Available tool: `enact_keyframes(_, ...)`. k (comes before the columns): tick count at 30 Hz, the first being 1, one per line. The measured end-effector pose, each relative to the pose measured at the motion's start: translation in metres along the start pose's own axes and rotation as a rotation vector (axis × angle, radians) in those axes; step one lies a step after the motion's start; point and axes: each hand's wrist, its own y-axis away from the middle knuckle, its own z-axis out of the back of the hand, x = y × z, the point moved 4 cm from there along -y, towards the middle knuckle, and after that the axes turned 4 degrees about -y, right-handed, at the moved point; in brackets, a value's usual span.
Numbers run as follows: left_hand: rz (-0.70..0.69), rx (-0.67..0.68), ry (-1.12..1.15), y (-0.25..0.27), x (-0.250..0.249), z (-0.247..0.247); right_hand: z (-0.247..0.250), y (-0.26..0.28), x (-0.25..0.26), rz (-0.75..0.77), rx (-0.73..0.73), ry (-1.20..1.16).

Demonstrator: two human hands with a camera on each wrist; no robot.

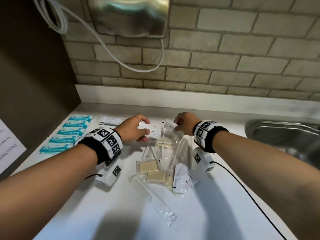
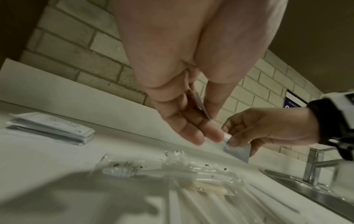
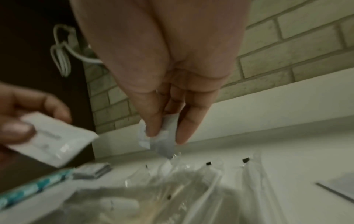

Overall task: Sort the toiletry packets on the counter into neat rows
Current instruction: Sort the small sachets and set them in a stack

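White sachets are in both hands, held above the far middle of the bench [image 1: 225,118]. Left hand [image 1: 134,129]: thumb and fingers clamped on one or more flat white packets [image 1: 150,129]; the count is unclear. Right hand [image 1: 184,123]: fingers [image 3: 153,121] pinched together on a small white sachet [image 1: 170,125], lifted clear of the heap.

Done so far, judged from the layout:
- teal wrapped packets [image 1: 69,134] lie in one neat row along the left edge of the bench, each parallel to the next;
- a small stack of white-labelled sachets [image 1: 110,120] sits squared up at the far edge, just beside the top of the teal row.

Left to do:
- a loose pile [image 1: 164,153] in the middle of the bench, overlapping and at mixed angles: clear sleeves with pale sticks, two wrapped beige soap bars [image 1: 149,167], a long clear sleeve [image 1: 155,201] toward the near edge, and white sachets [image 1: 181,181] at the right of the pile;
- the sachets now in hand are not yet set down.

Estimate: one type fully ordered, a second started, the larger share of types unsorted. Roughly a third through.

Sink [image 1: 284,132] lies at the right end of the bench, well apart from the pile. Clear wrappers look slippery and tangled; picking one singly may drag its neighbours.
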Motion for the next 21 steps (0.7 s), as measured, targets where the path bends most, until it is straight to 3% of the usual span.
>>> enact_keyframes(3,-0.013,-0.003,0.059,0.005,-0.01,-0.009,0.016,0.024,-0.004,0.018,0.015,-0.293)
enact_keyframes(6,-0.008,-0.011,0.141,0.007,-0.017,-0.015,0.028,0.047,-0.003,0.077,0.054,-0.435)
enact_keyframes(9,-0.006,-0.001,0.198,0.01,-0.025,-0.022,0.036,0.062,-0.004,0.106,0.081,-0.499)
enact_keyframes(21,-0.038,0.037,0.279,0.018,-0.04,-0.053,0.043,0.087,0.001,0.134,-0.088,-0.676)
